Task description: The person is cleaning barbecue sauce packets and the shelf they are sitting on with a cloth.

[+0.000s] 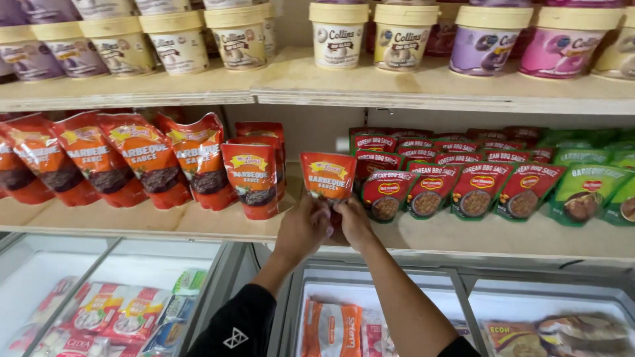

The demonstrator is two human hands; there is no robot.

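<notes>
Both hands, left (303, 228) and right (354, 221), pinch the bottom of an orange sauce pouch (328, 175), fingers closed on it, upright on the wooden shelf (198, 225) between orange pouches (254, 178) and red ones (423, 192).

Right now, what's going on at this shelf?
A person holds one orange sauce pouch upright by its bottom edge with both hands, left hand and right hand, over the wooden shelf. It stands between a row of matching orange pouches and red sauce pouches. Glass-topped freezers sit below.
</notes>
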